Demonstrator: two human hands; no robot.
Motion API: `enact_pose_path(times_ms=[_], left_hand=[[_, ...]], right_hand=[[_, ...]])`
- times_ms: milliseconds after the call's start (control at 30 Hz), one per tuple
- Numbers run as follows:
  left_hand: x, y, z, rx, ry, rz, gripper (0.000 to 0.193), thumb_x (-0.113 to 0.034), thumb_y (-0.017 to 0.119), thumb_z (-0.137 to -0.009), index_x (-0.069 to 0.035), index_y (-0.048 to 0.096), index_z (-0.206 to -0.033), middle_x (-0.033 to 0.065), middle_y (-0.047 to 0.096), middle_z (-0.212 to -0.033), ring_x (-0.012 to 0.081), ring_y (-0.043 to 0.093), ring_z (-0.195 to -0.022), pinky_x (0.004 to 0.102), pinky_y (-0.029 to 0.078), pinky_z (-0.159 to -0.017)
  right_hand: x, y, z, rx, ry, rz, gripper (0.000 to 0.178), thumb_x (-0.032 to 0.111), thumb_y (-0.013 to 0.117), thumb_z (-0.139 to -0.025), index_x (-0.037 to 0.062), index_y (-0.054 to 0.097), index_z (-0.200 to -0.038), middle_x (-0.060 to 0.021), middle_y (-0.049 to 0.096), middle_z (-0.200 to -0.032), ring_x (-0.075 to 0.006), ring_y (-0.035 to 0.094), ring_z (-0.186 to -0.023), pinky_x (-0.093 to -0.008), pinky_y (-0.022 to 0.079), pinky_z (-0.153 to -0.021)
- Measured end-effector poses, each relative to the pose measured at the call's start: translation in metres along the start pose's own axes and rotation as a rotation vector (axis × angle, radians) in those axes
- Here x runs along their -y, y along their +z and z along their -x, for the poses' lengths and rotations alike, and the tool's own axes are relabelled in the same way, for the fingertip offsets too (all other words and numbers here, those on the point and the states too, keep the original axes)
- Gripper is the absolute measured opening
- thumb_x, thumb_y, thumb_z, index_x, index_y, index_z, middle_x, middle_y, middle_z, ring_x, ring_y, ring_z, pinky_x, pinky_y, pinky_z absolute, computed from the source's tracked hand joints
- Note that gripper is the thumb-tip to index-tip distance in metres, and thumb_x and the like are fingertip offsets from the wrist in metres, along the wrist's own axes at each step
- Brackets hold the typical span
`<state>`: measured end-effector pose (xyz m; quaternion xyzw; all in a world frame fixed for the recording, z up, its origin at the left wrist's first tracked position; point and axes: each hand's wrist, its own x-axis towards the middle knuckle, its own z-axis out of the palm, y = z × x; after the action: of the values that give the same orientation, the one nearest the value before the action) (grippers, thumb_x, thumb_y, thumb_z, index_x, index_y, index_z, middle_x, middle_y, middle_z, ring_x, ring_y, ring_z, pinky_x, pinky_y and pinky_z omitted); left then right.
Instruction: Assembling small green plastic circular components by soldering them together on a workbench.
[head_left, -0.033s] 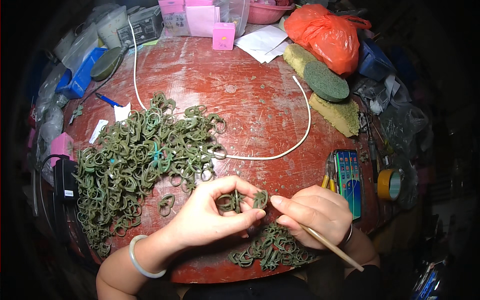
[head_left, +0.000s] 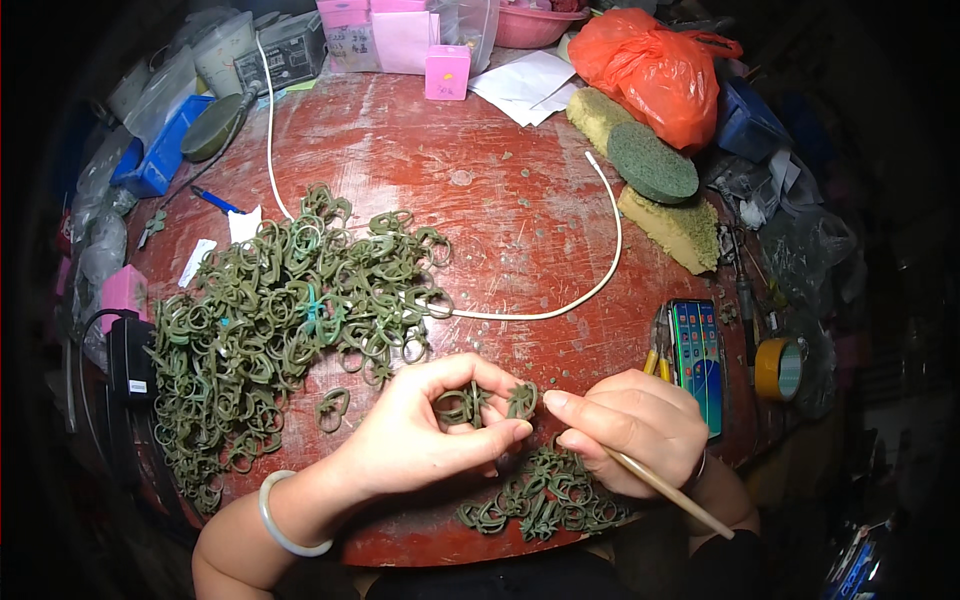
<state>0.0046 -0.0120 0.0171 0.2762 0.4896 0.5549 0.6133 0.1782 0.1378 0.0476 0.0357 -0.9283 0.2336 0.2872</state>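
My left hand (head_left: 425, 425) pinches a green ring with a leaf-like, star-shaped top (head_left: 521, 401) between thumb and forefinger. More of these green rings (head_left: 460, 406) sit within the curl of its fingers. In my right hand (head_left: 640, 430) is a slim tool with a pale wooden handle (head_left: 670, 490), held like a pen. Its tip, close to the pinched ring, is hidden by my fingers. Beneath my hands lies a small heap of green rings (head_left: 545, 495). To the left spreads a much larger pile of similar rings (head_left: 270, 320), with one loose ring (head_left: 332, 410) beside it.
A white cable (head_left: 530, 316) curves over the red table (head_left: 450, 140). On the right are a phone (head_left: 697, 360), yellow-handled pliers (head_left: 658, 355), yellow tape (head_left: 778, 369) and sponges (head_left: 670, 230). A red plastic bag (head_left: 645, 75) and a pink box (head_left: 447, 73) stand at the back.
The rear end of the wooden handle has shifted slightly up and to the right. The pinched ring has turned a little; both hands stay almost in place.
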Motion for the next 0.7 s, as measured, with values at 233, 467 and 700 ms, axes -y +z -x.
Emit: enact_pose_path(times_ms=[233, 467, 700], left_hand=[[-0.0018, 0.0007, -0.0003, -0.024, -0.013, 0.040, 0.025, -0.005, 0.070, -0.089, 0.002, 0.060, -0.111, 0.0030, 0.064, -0.091, 0.0096, 0.067, -0.082, 0.0229, 0.059, -0.064], [-0.0019, -0.0027, -0.0006, 0.029, -0.004, -0.018, 0.028, -0.008, 0.070, -0.090, 0.002, 0.059, -0.114, 0.0056, 0.066, -0.094, 0.0105, 0.068, -0.082, 0.0234, 0.058, -0.062], [-0.0056, -0.0010, -0.0030, 0.034, -0.038, 0.089, 0.033, -0.005, 0.069, -0.090, 0.000, 0.059, -0.121, 0.0039, 0.064, -0.092, 0.0080, 0.064, -0.079, 0.0219, 0.056, -0.061]], right_hand=[[0.0000, 0.0007, 0.0005, 0.042, -0.007, -0.046, 0.022, 0.008, 0.076, -0.081, -0.0044, 0.072, -0.099, -0.0103, 0.070, -0.079, -0.0229, 0.065, -0.063, -0.0316, 0.053, -0.057], [-0.0022, 0.0007, 0.0024, -0.025, 0.057, -0.123, 0.019, 0.008, 0.073, -0.084, -0.0032, 0.072, -0.099, -0.0109, 0.071, -0.080, -0.0220, 0.065, -0.063, -0.0309, 0.052, -0.056], [-0.0045, -0.0028, 0.0057, -0.149, 0.192, -0.217, 0.018, 0.012, 0.068, -0.091, -0.0043, 0.071, -0.098, -0.0121, 0.072, -0.081, -0.0192, 0.066, -0.066, -0.0282, 0.052, -0.059]])
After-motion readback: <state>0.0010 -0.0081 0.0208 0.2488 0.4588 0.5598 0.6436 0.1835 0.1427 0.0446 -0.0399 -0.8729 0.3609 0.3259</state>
